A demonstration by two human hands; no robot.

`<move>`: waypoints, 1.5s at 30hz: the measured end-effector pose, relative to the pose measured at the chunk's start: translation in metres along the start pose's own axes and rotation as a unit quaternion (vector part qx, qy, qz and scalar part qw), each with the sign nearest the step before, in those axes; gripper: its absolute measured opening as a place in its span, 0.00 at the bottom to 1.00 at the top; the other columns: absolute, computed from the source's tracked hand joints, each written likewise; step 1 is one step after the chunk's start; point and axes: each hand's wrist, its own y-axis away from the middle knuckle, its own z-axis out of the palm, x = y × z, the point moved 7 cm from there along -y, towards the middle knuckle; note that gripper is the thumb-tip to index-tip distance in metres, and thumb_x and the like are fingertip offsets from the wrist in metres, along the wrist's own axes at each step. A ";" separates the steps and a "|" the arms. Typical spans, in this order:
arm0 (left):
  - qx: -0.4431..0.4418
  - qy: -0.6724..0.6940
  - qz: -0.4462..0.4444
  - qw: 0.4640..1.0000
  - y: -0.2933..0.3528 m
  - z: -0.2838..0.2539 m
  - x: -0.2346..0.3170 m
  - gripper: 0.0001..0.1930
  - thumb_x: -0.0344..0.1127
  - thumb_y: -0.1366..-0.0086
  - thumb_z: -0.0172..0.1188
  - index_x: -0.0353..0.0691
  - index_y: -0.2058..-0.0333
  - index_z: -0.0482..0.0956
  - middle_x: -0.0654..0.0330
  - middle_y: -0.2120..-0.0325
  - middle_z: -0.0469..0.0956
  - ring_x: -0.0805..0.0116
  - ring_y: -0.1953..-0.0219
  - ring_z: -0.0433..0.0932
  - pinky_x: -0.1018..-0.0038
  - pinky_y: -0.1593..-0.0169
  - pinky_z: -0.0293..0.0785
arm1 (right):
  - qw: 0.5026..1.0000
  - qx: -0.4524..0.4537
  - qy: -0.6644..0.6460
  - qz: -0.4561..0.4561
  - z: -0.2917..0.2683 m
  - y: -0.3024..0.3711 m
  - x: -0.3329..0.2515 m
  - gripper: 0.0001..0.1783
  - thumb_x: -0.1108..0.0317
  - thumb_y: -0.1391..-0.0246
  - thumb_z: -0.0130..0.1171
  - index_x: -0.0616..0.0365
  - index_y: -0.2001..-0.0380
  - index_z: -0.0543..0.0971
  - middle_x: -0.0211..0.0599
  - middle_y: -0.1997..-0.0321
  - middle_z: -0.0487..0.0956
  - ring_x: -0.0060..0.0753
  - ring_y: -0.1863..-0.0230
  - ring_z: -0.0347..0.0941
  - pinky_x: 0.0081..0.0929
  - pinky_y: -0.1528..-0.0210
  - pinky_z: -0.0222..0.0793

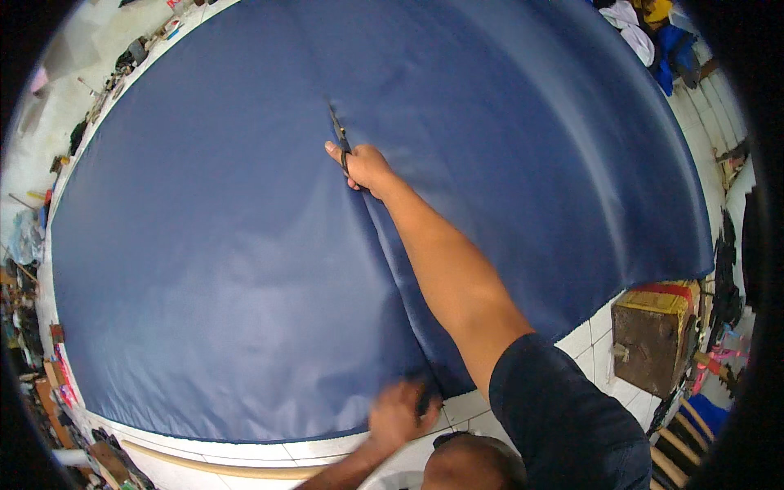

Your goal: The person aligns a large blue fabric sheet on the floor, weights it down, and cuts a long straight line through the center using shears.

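Note:
A large dark blue sheet (204,245), smooth and slightly shiny, is spread over the floor. A long slit (400,282) runs through it from the near edge up to the scissors. My right hand (367,167) reaches far over the sheet and is closed on the black handles of the scissors (339,126). Their blades point away from me, at the far end of the slit. My left hand (400,412) is at the sheet's near edge, beside the start of the slit. Motion smears its fingers, and whether the dark patch by them is something held is unclear.
White tiles (588,339) show along the sheet's edges. To the right stands a brown box (653,331) with a yellow and red top. A long pale pole (220,468) lies along the near side. Clothes (633,33) are heaped at the far right; clutter lines the left.

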 end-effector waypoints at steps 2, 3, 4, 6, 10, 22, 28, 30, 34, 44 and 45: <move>0.123 0.013 -0.006 0.992 -0.093 -0.050 -0.032 0.21 0.41 0.43 0.65 0.37 0.54 0.77 0.46 0.60 0.78 0.45 0.57 0.76 0.56 0.54 0.73 | 1.000 0.001 0.003 0.001 -0.005 -0.001 0.000 0.39 0.29 0.48 0.57 0.57 0.88 0.71 0.36 0.87 0.72 0.32 0.85 0.70 0.35 0.79 0.65; 0.165 -0.028 -0.036 0.985 -0.145 -0.076 -0.046 0.24 0.40 0.42 0.65 0.35 0.49 0.73 0.43 0.53 0.75 0.43 0.49 0.72 0.55 0.47 0.69 | 1.000 0.001 0.007 0.009 -0.008 -0.001 0.006 0.38 0.29 0.48 0.57 0.56 0.88 0.70 0.35 0.87 0.72 0.32 0.85 0.70 0.35 0.79 0.65; 0.241 -0.095 -0.001 0.966 -0.190 -0.101 -0.058 0.33 0.45 0.42 0.65 0.35 0.41 0.67 0.39 0.43 0.67 0.40 0.39 0.64 0.51 0.37 0.59 | 1.000 0.002 0.010 0.010 -0.010 -0.001 0.008 0.38 0.30 0.48 0.58 0.56 0.88 0.70 0.35 0.87 0.71 0.32 0.86 0.70 0.35 0.80 0.65; 0.290 -0.177 -0.048 0.939 -0.250 -0.132 -0.090 0.41 0.54 0.41 0.62 0.34 0.36 0.61 0.38 0.34 0.57 0.39 0.31 0.53 0.48 0.30 0.46 | 1.000 -0.010 0.015 0.002 -0.005 -0.006 -0.004 0.37 0.32 0.47 0.58 0.56 0.88 0.70 0.34 0.87 0.71 0.29 0.86 0.68 0.33 0.80 0.64; 0.213 -0.202 -0.063 0.954 -0.283 -0.113 -0.110 0.48 0.64 0.43 0.57 0.33 0.34 0.57 0.38 0.32 0.52 0.41 0.29 0.48 0.46 0.29 0.42 | 0.999 -0.027 0.018 0.018 -0.003 -0.007 -0.003 0.35 0.34 0.45 0.58 0.57 0.84 0.71 0.33 0.87 0.71 0.28 0.86 0.68 0.30 0.81 0.65; 0.141 -0.182 -0.123 0.965 -0.297 -0.121 -0.117 0.51 0.63 0.49 0.61 0.36 0.33 0.57 0.39 0.32 0.52 0.43 0.28 0.47 0.45 0.29 0.39 | 0.998 0.002 0.001 0.070 -0.006 -0.001 0.002 0.28 0.43 0.44 0.63 0.62 0.73 0.76 0.37 0.79 0.76 0.29 0.78 0.73 0.32 0.74 0.68; 0.127 -0.177 -0.129 0.967 -0.296 -0.115 -0.121 0.51 0.64 0.49 0.61 0.33 0.35 0.58 0.36 0.33 0.53 0.37 0.30 0.49 0.41 0.30 0.41 | 0.998 0.042 0.036 0.025 -0.002 -0.030 -0.003 0.25 0.46 0.42 0.63 0.55 0.79 0.69 0.26 0.85 0.68 0.18 0.84 0.64 0.24 0.81 0.59; 0.138 -0.185 -0.115 0.966 -0.296 -0.115 -0.122 0.50 0.64 0.49 0.61 0.33 0.35 0.59 0.35 0.34 0.54 0.37 0.30 0.50 0.40 0.31 0.42 | 0.996 0.051 0.064 0.016 -0.004 -0.060 -0.025 0.26 0.46 0.42 0.63 0.54 0.80 0.69 0.25 0.86 0.67 0.19 0.85 0.64 0.24 0.81 0.59; 0.127 -0.179 -0.116 0.969 -0.298 -0.108 -0.122 0.50 0.64 0.49 0.61 0.33 0.36 0.60 0.35 0.34 0.54 0.36 0.30 0.50 0.39 0.32 0.43 | 0.998 0.052 0.020 0.019 -0.005 -0.127 -0.048 0.28 0.43 0.43 0.63 0.53 0.82 0.68 0.24 0.86 0.66 0.19 0.85 0.64 0.26 0.81 0.59; 0.097 -0.177 -0.133 0.970 -0.295 -0.106 -0.124 0.50 0.65 0.49 0.63 0.33 0.37 0.62 0.34 0.35 0.56 0.34 0.31 0.50 0.39 0.32 0.43 | 0.998 0.014 0.060 0.021 -0.008 -0.277 -0.137 0.37 0.32 0.46 0.56 0.58 0.85 0.74 0.37 0.86 0.74 0.35 0.83 0.72 0.37 0.74 0.67; 0.092 -0.177 -0.140 0.970 -0.297 -0.110 -0.122 0.49 0.64 0.49 0.63 0.34 0.38 0.64 0.34 0.36 0.57 0.34 0.32 0.52 0.40 0.33 0.44 | 0.997 0.015 0.067 0.020 -0.008 -0.282 -0.140 0.37 0.32 0.46 0.56 0.57 0.85 0.73 0.36 0.87 0.74 0.34 0.84 0.72 0.37 0.75 0.67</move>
